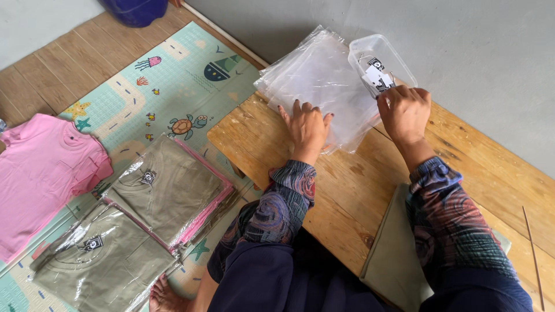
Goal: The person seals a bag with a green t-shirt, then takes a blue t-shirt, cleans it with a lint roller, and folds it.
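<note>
bags [315, 81], a stack of clear plastic ones, lie at the upper middle of the frame on the far end of the counter [358, 190], overhanging its far edge. the stack's long axis runs from lower right to upper left, away from the person. the left hand [306, 127] rests flat on the near end of the stack, fingers spread and pressing down, its grip apart and closed on nothing. the right hand [404, 110] sits just right of the stack, at the near rim of a clear tub [399, 55] that holds small printed tags [377, 76]; its fingers are curled under, and i cannot tell whether they pinch a tag or a bag edge. so the bags lie directly under and beyond the left hand, and to the left of the right hand; the left is the nearer one.

a folded olive shirt [390, 254] lies on the counter at lower right, partly under the right forearm. at the left of the frame, on a play mat [191, 75], sit two piles of bagged olive shirts [167, 185], and a pink shirt [40, 173] lies unbagged beside them. a thin stick [535, 260] lies at the counter's right edge.
</note>
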